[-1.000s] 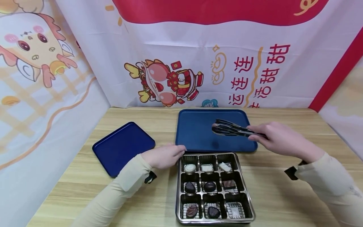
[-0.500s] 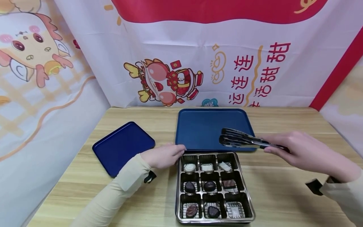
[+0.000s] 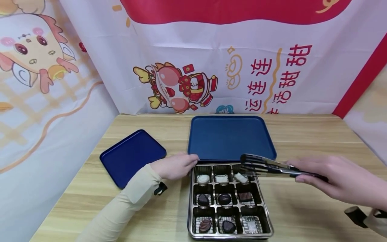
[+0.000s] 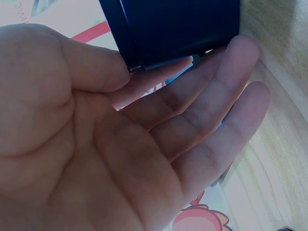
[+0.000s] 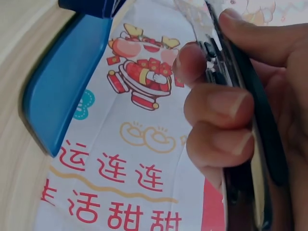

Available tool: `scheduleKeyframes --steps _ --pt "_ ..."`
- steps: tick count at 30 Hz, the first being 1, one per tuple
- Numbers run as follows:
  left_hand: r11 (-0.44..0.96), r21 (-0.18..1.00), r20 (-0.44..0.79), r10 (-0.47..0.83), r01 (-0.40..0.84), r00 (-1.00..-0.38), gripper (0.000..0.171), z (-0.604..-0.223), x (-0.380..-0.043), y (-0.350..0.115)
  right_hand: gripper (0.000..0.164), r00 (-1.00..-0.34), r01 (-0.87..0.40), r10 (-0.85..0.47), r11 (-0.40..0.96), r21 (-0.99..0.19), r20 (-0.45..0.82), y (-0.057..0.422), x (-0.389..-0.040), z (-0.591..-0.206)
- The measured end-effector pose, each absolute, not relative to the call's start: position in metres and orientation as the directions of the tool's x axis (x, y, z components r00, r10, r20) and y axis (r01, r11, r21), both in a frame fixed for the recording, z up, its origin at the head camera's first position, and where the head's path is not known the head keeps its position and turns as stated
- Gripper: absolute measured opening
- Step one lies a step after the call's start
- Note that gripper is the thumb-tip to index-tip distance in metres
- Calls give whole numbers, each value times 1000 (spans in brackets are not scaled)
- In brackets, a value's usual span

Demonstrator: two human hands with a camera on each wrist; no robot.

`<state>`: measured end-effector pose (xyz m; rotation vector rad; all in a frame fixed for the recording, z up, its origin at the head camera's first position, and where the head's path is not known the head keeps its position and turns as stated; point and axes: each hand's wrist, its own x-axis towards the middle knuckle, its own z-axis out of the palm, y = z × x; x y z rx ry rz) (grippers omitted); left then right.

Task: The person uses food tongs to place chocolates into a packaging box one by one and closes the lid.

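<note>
My right hand (image 3: 338,178) grips black-and-silver food tongs (image 3: 272,166), its fingers curled round the arms in the right wrist view. Nothing shows between the tongs' ends, which overlap the back right corner of a chocolate box (image 3: 270,232). Nine compartments divide this box. White chocolates (image 3: 221,179) fill its back row; darker chocolates (image 3: 224,199) lie in the middle row and in two front compartments. The front right compartment (image 3: 251,224) holds no chocolate. My left hand (image 3: 175,166) touches the box's back left corner, thumb against it and fingers loosely extended in the left wrist view.
Behind the box lies a blue tray (image 3: 229,137), close to its back edge. A smaller dark blue tray (image 3: 133,158) sits angled at the left. The wooden table (image 3: 302,134) meets a printed cloth backdrop (image 3: 187,43) at the back and sides.
My right hand has brought the tongs from over the blue tray toward me and to the right, down to the box's back right corner. My left hand and the chocolates have stayed put.
</note>
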<state>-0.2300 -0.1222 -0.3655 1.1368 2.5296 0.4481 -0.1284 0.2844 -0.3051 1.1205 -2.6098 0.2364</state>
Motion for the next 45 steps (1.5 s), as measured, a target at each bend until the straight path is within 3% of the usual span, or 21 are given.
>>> scheduleKeyframes --steps 7,12,19,25,33,45 --pt "638 410 -177 757 652 -629 21 -366 -231 -123 49 -593 -794 -737 603 -80 325 292 -113 -313" --pt "645 418 -184 750 640 -635 22 -366 -230 -123 48 -595 -802 -760 584 -130 261 291 -103 -314" --pt "618 437 -160 768 653 -620 19 -368 -233 -122 54 -550 -834 -812 520 -187 195 298 -95 -313" --pt "632 436 -178 758 640 -627 20 -366 -232 -122 51 -538 -841 -826 513 -171 171 295 -93 -315" --pt "634 436 -189 758 639 -624 22 -365 -232 -121 47 -456 -889 -864 430 -160 214 289 -90 -321" --pt "625 436 -174 764 648 -621 21 -364 -232 -121 36 -510 -853 -855 490 -177 92 285 -90 -319"
